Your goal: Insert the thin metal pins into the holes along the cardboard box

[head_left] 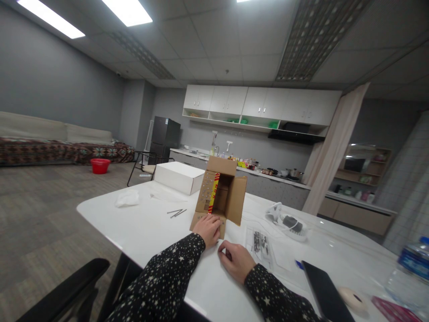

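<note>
An open cardboard box (223, 197) lies on the white table with its opening facing me and its flaps spread. Yellow-and-red tape runs along its left flap. My left hand (208, 229) rests on the lower flap, fingers laid flat towards the opening. Just right of it, my right hand (237, 259) is low over the table, its fingers curled in and the thumb close to the index finger. Whatever may be between those fingertips is too small to make out. A clear plastic case (259, 245) with small dark pieces sits beyond the right hand.
Several long thin metal rods (176, 212) lie left of the box, near a white box (179, 176) and crumpled white plastic (127, 198). To the right are a white oval tray (293, 226) with a dark object, a black phone (325, 290) and a water bottle (410, 273).
</note>
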### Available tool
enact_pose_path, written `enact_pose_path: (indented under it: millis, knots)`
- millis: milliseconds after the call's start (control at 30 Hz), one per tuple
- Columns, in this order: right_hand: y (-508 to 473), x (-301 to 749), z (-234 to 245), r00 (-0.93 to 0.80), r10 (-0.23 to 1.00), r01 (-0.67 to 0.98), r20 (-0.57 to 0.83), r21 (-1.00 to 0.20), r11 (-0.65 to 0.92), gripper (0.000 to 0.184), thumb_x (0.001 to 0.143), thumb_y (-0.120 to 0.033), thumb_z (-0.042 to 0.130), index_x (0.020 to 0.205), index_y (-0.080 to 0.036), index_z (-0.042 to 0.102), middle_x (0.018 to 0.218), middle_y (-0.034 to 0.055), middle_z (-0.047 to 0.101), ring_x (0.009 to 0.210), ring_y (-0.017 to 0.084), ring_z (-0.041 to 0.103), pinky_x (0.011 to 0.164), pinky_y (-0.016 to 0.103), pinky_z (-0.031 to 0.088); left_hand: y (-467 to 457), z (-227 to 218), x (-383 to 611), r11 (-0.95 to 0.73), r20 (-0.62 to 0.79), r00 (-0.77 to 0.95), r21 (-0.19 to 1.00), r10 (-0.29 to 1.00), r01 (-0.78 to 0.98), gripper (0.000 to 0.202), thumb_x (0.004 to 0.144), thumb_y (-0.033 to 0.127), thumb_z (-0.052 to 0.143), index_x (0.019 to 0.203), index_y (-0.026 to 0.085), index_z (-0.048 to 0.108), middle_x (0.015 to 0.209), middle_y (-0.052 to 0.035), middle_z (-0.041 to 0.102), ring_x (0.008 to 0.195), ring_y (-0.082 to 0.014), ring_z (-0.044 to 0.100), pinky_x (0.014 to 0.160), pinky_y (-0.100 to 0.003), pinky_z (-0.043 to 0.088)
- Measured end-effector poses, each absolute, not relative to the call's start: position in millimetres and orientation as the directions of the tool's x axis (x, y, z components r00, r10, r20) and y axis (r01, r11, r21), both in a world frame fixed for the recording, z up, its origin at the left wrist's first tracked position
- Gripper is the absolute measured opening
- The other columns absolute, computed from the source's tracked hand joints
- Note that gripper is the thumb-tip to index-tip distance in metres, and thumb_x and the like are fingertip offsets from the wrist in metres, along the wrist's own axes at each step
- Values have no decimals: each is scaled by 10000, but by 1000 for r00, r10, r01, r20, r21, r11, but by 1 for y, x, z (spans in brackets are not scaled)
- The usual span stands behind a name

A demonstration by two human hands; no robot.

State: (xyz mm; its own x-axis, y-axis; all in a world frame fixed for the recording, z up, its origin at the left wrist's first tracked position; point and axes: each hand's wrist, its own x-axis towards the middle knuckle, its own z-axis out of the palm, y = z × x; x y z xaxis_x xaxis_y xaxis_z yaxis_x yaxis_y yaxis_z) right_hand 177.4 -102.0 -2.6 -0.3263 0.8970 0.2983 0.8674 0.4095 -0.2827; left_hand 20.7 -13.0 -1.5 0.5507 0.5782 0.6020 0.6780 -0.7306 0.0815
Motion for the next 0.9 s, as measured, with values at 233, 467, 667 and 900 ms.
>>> enact_pose_path:
  millis: [233, 467, 667, 900]
  knots:
    - [-102, 177, -1, -332, 898, 864, 288, -289, 412, 149, 828, -229, 464, 869, -204, 605, 602, -27, 575, 558, 111, 496, 573, 198, 312, -16, 3, 21, -716, 584, 549, 80, 597, 693, 201, 782, 169, 492, 953, 183, 599, 1051, -79, 626, 1035, -231, 519, 916, -383, 405]
    - [-101, 179, -4, -334, 895, 860, 294, -292, 418, 145, 822, -228, 467, 871, -209, 602, 599, -33, 563, 562, 111, 495, 571, 196, 308, -15, 3, 21, -675, 591, 512, 77, 623, 734, 152, 787, 182, 490, 912, 177, 576, 972, -84, 600, 983, -233, 516, 897, -382, 409]
    - [-101, 177, -3, -334, 893, 859, 302, -292, 420, 141, 811, -218, 473, 861, -211, 605, 581, -36, 550, 551, 111, 479, 567, 198, 300, -11, 2, 20, -647, 596, 475, 100, 647, 756, 158, 788, 173, 487, 920, 176, 573, 996, -92, 582, 987, -235, 506, 880, -383, 414]
    - [-102, 177, -1, -326, 900, 870, 289, -281, 406, 144, 820, -224, 472, 863, -209, 609, 596, -29, 567, 555, 112, 478, 562, 201, 292, -10, 1, 19, -603, 611, 433, 93, 663, 792, 159, 804, 180, 467, 921, 175, 574, 965, -90, 576, 958, -235, 504, 855, -382, 416]
